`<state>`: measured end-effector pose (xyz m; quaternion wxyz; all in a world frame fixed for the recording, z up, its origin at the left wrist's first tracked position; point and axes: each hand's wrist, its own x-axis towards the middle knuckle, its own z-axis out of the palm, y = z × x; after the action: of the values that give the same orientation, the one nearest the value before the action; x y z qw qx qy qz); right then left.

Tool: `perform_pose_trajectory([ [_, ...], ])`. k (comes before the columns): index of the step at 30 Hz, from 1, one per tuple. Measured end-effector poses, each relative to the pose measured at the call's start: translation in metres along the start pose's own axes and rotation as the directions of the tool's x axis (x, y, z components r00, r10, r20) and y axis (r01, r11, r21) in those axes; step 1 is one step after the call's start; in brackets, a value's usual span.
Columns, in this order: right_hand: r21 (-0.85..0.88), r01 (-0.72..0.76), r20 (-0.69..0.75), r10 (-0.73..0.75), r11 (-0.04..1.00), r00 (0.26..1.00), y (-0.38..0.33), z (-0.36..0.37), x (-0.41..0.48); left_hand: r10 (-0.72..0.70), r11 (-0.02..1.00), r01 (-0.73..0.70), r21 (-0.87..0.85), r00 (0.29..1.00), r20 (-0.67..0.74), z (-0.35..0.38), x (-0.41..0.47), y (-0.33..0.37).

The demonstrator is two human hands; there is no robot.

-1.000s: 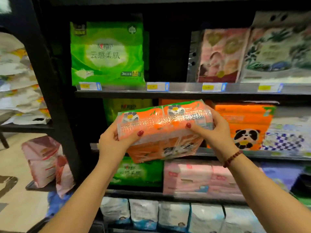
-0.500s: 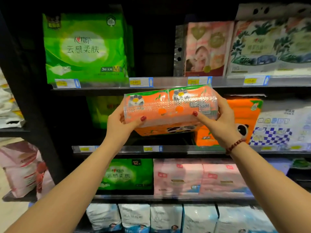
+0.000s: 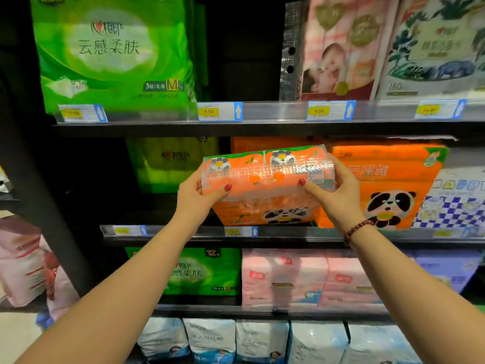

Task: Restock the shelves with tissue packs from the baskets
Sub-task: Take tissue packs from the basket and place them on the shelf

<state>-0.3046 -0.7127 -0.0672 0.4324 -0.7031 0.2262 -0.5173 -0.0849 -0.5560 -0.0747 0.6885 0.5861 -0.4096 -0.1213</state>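
Note:
An orange tissue pack with panda prints point(image 3: 265, 187) is held between both hands at the mouth of the middle shelf point(image 3: 288, 232). My left hand point(image 3: 195, 195) grips its left end and my right hand point(image 3: 338, 195) grips its right end. The pack is tilted, its bottom edge just above the shelf's front rail. Right beside it on that shelf stands a matching orange panda pack point(image 3: 385, 185). A green pack point(image 3: 170, 164) sits further back on the left, with a dark gap in front of it.
The upper shelf point(image 3: 262, 124) carries a big green pack point(image 3: 112, 53) and pink and white packs point(image 3: 341, 48). Below are green point(image 3: 202, 271) and pink packs point(image 3: 301, 279), then white-blue packs point(image 3: 236, 340). A black upright post point(image 3: 39, 193) stands at left.
Both hands have carried the orange pack forward into the middle shelf opening, next to the matching orange pack. The view has moved closer to the shelves.

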Motion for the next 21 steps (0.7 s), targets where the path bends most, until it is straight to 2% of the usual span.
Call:
perform_pose_trajectory([
  [5,0.008,-0.039,-0.082,0.039,0.999,0.996,0.008,0.004,0.011,-0.023,0.999,0.023,0.046,1.0,0.014,0.008,0.022,-0.006],
  [16,-0.135,-0.105,-0.231,0.072,0.985,0.97,0.029,0.028,0.054,-0.073,0.994,0.069,0.083,0.996,0.046,0.026,0.07,-0.025],
  [21,-0.204,-0.139,-0.338,0.064,0.969,0.939,0.043,0.049,0.061,-0.129,0.985,0.132,0.113,0.991,-0.032,0.033,0.089,-0.03],
])
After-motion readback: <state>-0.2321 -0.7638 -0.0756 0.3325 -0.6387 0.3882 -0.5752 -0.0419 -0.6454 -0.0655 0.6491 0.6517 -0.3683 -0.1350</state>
